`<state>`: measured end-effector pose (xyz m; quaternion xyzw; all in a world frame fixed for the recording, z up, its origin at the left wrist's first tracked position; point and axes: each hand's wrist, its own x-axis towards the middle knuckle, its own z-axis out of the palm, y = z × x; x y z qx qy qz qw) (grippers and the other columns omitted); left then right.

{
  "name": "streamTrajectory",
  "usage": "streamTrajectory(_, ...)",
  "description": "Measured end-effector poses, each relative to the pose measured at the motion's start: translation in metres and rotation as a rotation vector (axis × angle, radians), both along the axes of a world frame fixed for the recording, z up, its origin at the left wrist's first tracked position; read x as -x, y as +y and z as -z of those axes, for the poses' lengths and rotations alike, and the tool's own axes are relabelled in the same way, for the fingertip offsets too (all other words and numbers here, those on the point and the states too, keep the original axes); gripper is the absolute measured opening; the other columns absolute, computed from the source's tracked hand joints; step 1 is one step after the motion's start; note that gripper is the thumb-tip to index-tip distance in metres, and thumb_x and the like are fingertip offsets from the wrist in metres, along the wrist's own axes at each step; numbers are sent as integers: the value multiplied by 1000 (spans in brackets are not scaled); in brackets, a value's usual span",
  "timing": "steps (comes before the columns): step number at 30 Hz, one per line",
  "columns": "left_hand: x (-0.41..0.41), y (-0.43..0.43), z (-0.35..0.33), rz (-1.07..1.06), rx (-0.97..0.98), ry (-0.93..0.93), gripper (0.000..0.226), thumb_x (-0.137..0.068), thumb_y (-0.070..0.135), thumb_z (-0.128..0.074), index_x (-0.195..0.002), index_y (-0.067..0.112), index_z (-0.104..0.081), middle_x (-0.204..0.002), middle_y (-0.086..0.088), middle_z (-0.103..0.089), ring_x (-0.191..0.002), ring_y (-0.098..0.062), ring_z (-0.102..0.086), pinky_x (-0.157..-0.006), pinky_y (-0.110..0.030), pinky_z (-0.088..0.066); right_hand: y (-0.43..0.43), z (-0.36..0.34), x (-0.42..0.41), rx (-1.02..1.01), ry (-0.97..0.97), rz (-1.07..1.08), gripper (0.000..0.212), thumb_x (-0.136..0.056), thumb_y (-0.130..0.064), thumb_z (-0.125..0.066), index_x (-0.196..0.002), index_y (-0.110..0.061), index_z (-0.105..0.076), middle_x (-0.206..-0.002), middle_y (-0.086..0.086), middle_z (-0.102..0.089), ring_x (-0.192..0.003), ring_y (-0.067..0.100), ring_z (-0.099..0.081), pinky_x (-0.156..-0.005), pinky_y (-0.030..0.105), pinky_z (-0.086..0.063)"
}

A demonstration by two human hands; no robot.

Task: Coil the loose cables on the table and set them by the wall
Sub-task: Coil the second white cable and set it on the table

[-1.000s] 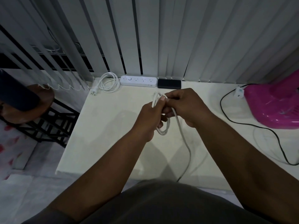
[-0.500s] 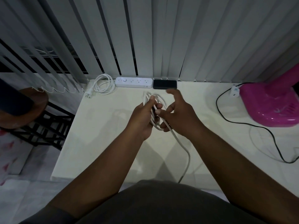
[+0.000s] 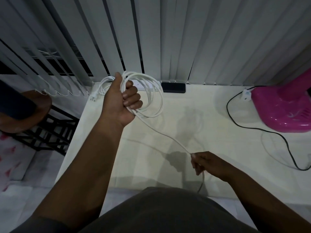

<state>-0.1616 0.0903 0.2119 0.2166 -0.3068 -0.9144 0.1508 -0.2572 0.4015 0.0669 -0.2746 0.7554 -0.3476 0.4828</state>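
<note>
Head view: the left hand (image 3: 120,102) is raised at about 11 o'clock over the table (image 3: 210,140), fist closed around several loops of the white cable (image 3: 151,96). A single strand runs down toward 5 o'clock to the right hand (image 3: 207,163), which pinches it near the table's front edge. A second coiled cable (image 3: 102,86) lies by the blinds (image 3: 168,39).

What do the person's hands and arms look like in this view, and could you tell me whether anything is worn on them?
Both the left hand and the right hand are bare: no gloves, rings, watch or wristbands show. The forearms are bare as well, with no sleeves in view. A dark grey garment covers the torso at the bottom of the frame.
</note>
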Motion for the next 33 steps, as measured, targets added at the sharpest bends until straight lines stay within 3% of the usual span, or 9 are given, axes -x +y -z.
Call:
streamTrajectory(4,1,20,8,181,61,1,43,-98,47,-37,-73,15,-53,-40,8,-32,-30,-4,-26,-37,-20,-20,-9,1,26,-146,44,366,54,-91,-59,-55,-70,-10,-62,-43,1,-42,-37,17,-41,-43,24,-37)
streamTrajectory(7,-2,38,19,245,113,-62,39,-98,43,-40,-76,14,-54,-44,6,-36,-35,-6,-31,-40,-21,-26,-39,-37,59,37,-145,828,35,-96,-38,-59,-75,-9,-56,-34,-4,-29,-29,12,-24,-40,16,-22)
streamTrajectory(9,-5,46,26,244,125,-98,37,-99,41,-40,-77,14,-54,-49,5,-38,-39,-7,-34,-42,-21,-29,-58,-73,68,234,-303,956,23,-99,-25,-53,-84,-8,-56,-43,-3,-32,-31,9,-25,-39,15,-23)
streamTrajectory(14,1,63,32,231,101,-140,33,-99,36,-40,-84,13,-58,-56,6,-42,-42,-6,-33,-43,-20,-26,-85,-142,37,602,-316,657,22,-98,-14,-51,-111,-10,-68,-67,0,-58,-46,12,-45,-43,22,-37)
streamTrajectory(17,5,68,32,174,54,-158,33,-99,36,-41,-86,12,-60,-56,6,-44,-37,-5,-30,-39,-19,-23,-93,-143,9,485,14,401,29,-99,-20,-53,-121,-34,-67,-68,-6,-60,-47,9,-43,-43,20,-35)
streamTrajectory(22,9,73,34,71,201,-289,45,-84,59,-59,-85,15,-68,-61,2,-54,-39,-6,-34,-36,-17,-25,-105,-124,-22,465,535,300,24,-85,-18,-74,-105,-32,-76,-90,-12,-77,-76,1,-69,-72,16,-51)
streamTrajectory(25,8,77,37,14,305,-365,30,-81,44,-71,-73,15,-70,-65,0,-60,-45,-11,-49,-38,-18,-32,-106,-113,-30,505,467,340,4,-80,-24,-78,-82,-25,-75,-70,-10,-74,-56,6,-65,-59,29,-55)
streamTrajectory(28,9,71,31,-51,198,-346,35,-88,40,-65,-62,17,-61,-57,2,-57,-49,-12,-53,-43,-20,-37,-100,-99,-32,452,403,305,27,-81,-45,-70,-72,-21,-65,-60,-6,-69,-42,8,-61,-46,20,-49)
streamTrajectory(33,8,34,13,-148,-22,-184,43,-94,50,-50,-61,23,-42,-42,10,-34,-36,-5,-35,-39,-17,-30,-51,-48,-24,286,286,0,40,-95,-54,-47,-78,-23,-65,-53,-9,-55,-49,5,-55,-54,20,-48)
